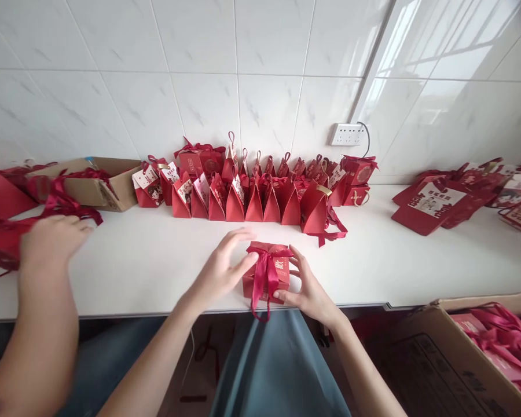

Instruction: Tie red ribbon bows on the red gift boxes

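A red gift box [248, 285] tied with a dark red ribbon bow [265, 272] rests on the white table's front edge, the ribbon tails hanging over its front. My left hand [226, 263] is at the box's upper left, fingers stretched and thumb apart, with the thumb close to the bow. On the other side my right hand [304, 289] takes the box by its right side, thumb at the lower front and fingers along the edge. Behind the box stand rows of red gift boxes [254, 200] with peaked tops and ribbon loops.
A co-worker's hand [52, 240] reaches over red ribboned boxes at the left. An open carton [125, 188] stands behind it. More red boxes [434, 202] lie to the right. A large carton [417, 353] of ribboned boxes sits at lower right. A power strip [347, 134] is on the wall.
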Tool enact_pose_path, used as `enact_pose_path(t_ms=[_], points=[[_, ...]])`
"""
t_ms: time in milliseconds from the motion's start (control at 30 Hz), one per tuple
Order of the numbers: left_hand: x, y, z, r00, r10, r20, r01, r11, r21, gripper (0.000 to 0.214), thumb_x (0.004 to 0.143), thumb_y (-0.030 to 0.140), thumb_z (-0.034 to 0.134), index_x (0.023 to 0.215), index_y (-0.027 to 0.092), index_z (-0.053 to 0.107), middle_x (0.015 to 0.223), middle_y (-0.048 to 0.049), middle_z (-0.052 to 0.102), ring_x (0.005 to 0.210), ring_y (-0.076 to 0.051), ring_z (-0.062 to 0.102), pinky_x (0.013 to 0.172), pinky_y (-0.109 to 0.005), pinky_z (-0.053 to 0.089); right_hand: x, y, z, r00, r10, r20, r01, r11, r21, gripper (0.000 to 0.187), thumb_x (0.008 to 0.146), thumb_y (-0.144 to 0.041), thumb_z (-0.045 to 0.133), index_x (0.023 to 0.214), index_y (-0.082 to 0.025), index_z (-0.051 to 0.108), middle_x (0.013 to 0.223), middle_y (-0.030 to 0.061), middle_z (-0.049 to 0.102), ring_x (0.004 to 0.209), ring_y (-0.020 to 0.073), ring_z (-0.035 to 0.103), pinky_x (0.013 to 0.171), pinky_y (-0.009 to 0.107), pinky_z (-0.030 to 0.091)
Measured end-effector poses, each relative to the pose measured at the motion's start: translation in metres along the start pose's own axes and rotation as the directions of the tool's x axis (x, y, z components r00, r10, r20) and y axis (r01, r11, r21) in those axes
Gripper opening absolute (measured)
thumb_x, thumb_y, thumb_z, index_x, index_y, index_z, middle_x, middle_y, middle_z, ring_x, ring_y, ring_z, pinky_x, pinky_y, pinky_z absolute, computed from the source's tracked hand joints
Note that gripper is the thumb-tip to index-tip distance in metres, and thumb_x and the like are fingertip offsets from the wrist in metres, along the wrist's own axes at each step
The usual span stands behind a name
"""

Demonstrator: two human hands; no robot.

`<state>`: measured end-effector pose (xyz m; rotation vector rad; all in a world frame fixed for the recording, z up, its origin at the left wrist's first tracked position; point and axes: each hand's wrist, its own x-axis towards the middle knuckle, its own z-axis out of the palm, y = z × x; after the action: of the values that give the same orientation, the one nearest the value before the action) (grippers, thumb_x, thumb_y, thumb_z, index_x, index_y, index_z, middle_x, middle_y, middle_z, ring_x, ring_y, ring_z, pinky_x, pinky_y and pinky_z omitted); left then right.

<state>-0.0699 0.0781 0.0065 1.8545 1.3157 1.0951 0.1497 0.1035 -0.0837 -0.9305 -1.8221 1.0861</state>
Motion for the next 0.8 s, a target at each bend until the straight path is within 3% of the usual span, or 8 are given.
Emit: enact_pose_path(t_ms=[67, 167, 267, 400, 500, 600, 700, 800], points=[[0.011, -0.02, 0.024, 0.991, -0.075, -0.11, 0.071, 0.997, -0.043, 0.043, 0.083, 0.034, 0.059, 0.125, 0.022, 0.053, 0.137, -0.0072, 0.05, 0.133, -0.025, 0.039, 0.112, -0.036, 0.026, 0.0, 0.003, -0.001, 1.0, 0.004, 0.007, -0.005, 1.0, 0.029, 0.093, 0.075, -0.04, 0.071, 0.145, -0.034, 0.011, 0.148, 0.0109, 0.025, 0.138, 0.0276, 0.028, 0.106, 0.051, 0.036], [0.01, -0.039, 0.042, 0.975, -0.22, 0.029, 0.222, 0.954, -0.204, 0.059, 0.083, 0.038, 0.06, 0.135, 0.022, 0.038, 0.143, -0.0084, 0.043, 0.134, -0.025, 0.037, 0.111, -0.035, 0.029, 0.0, 0.005, -0.003, 0.999, 0.024, 0.033, -0.025, 0.998, 0.055, 0.093, 0.074, -0.038, 0.073, 0.145, -0.037, 0.012, 0.148, 0.0092, 0.026, 0.138, 0.0261, 0.027, 0.105, 0.049, 0.038], [0.001, -0.045, 0.04, 0.951, -0.232, 0.203, 0.292, 0.886, -0.359, 0.07, 0.084, 0.039, 0.059, 0.142, 0.024, 0.025, 0.14, -0.0071, 0.047, 0.13, -0.024, 0.042, 0.107, -0.032, 0.035, 0.001, 0.004, -0.007, 0.998, 0.044, 0.045, -0.047, 0.997, 0.061, 0.098, 0.071, -0.036, 0.075, 0.145, -0.037, 0.011, 0.147, 0.0107, 0.026, 0.139, 0.0273, 0.025, 0.102, 0.05, 0.04], [0.0, -0.048, 0.032, 0.967, -0.205, 0.153, 0.254, 0.838, -0.483, 0.063, 0.08, 0.043, 0.061, 0.134, 0.02, 0.038, 0.141, -0.0088, 0.046, 0.131, -0.026, 0.041, 0.104, -0.031, 0.037, 0.003, 0.003, -0.011, 0.996, 0.05, 0.076, -0.054, 0.997, 0.056, 0.103, 0.07, -0.035, 0.075, 0.147, -0.035, 0.007, 0.148, 0.0122, 0.025, 0.139, 0.0287, 0.026, 0.1, 0.05, 0.042], [0.007, -0.05, 0.031, 0.97, -0.242, 0.014, 0.228, 0.892, -0.391, 0.036, 0.082, 0.043, 0.056, 0.11, 0.02, 0.055, 0.131, -0.0082, 0.053, 0.127, -0.026, 0.045, 0.102, -0.031, 0.037, 0.004, 0.005, -0.012, 0.989, 0.029, 0.144, -0.034, 0.999, 0.037, 0.105, 0.071, -0.032, 0.074, 0.148, -0.034, 0.003, 0.15, 0.0108, 0.026, 0.139, 0.0278, 0.026, 0.102, 0.048, 0.041], [0.01, -0.05, 0.032, 0.963, -0.264, -0.043, 0.244, 0.932, -0.267, 0.018, 0.082, 0.038, 0.057, 0.083, 0.02, 0.057, 0.128, -0.0065, 0.053, 0.125, -0.025, 0.045, 0.095, -0.028, 0.04, 0.003, 0.008, -0.01, 0.988, 0.009, 0.152, -0.013, 1.0, 0.028, 0.106, 0.073, -0.03, 0.073, 0.148, -0.034, -0.001, 0.151, 0.011, 0.026, 0.138, 0.027, 0.029, 0.102, 0.047, 0.041], [0.006, -0.041, 0.03, 0.97, -0.231, -0.082, 0.208, 0.953, -0.221, 0.017, 0.08, 0.036, 0.059, 0.076, 0.02, 0.055, 0.12, -0.007, 0.054, 0.121, -0.025, 0.046, 0.087, -0.027, 0.044, -0.001, 0.008, -0.01, 0.994, -0.028, 0.103, 0.028, 1.0, -0.004, 0.109, 0.072, -0.03, 0.074, 0.148, -0.035, -0.004, 0.151, 0.0118, 0.025, 0.136, 0.0284, 0.032, 0.101, 0.049, 0.043], [-0.003, -0.025, 0.024, 0.988, -0.089, -0.123, 0.069, 0.986, -0.154, 0.015, 0.082, 0.034, 0.057, 0.077, 0.02, 0.055, 0.101, -0.006, 0.055, 0.104, -0.022, 0.053, 0.085, -0.029, 0.045, -0.009, -0.001, -0.012, 0.995, -0.086, 0.045, 0.09, 0.992, -0.092, 0.109, 0.07, -0.028, 0.076, 0.148, -0.036, 0.0, 0.151, 0.0116, 0.026, 0.137, 0.0308, 0.031, 0.101, 0.05, 0.043]])
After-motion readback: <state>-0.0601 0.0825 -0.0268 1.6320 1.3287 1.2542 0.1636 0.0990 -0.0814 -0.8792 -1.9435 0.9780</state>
